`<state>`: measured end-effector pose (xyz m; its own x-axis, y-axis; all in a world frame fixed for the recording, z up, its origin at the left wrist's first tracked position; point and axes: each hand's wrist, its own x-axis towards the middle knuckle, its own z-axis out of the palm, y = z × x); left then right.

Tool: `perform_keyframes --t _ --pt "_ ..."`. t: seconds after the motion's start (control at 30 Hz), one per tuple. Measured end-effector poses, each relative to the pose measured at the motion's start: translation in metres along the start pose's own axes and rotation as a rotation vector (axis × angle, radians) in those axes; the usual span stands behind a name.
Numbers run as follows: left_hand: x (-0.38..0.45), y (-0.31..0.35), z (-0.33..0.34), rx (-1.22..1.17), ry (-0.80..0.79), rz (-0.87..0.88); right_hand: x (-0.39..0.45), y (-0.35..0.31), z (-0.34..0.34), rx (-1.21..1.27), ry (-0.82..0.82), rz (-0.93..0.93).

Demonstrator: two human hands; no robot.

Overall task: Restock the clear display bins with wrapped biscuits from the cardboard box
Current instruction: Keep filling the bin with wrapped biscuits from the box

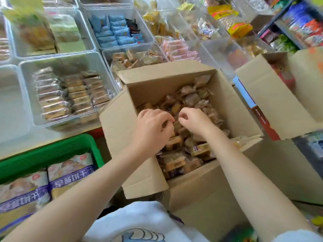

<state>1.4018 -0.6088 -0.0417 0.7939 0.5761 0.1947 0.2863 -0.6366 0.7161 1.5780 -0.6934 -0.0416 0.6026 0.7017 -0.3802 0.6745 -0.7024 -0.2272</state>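
left hand (pixel 153 126) | fingers curled into wrapped biscuits (pixel 190 102), centre frame | right hand (pixel 194 119) | pinching among them | cardboard box (pixel 232 109) open | clear display bins (pixel 70 62) upper left

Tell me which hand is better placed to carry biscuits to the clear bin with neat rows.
Left, probably. The left hand is in the cardboard box on the side nearest that clear bin; the right hand would have to cross over.

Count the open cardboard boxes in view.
2. One cardboard box full of wrapped biscuits sits under both hands; a second box stands right of it, contents mostly hidden.
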Motion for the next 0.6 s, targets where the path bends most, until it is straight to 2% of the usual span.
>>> perform_keyframes --t 0.1,0.23,0.47,0.53,0.6 --pt "-0.008 0.006 0.028 0.174 -0.009 -0.031 -0.008 0.044 0.021 -0.338 -0.196 0.019" --pt "-0.006 0.005 0.036 0.349 0.016 -0.089 -0.012 0.067 0.027 -0.327 -0.333 -0.015" --pt "-0.006 0.007 0.035 0.446 -0.005 -0.108 -0.012 0.077 0.008 -0.312 -0.270 -0.190" --pt "-0.006 0.010 0.035 0.451 -0.033 -0.126 -0.012 0.078 0.003 -0.192 -0.213 -0.246" --pt "-0.006 0.016 0.032 0.397 -0.046 -0.153 -0.015 0.071 -0.007 0.045 -0.185 -0.286"
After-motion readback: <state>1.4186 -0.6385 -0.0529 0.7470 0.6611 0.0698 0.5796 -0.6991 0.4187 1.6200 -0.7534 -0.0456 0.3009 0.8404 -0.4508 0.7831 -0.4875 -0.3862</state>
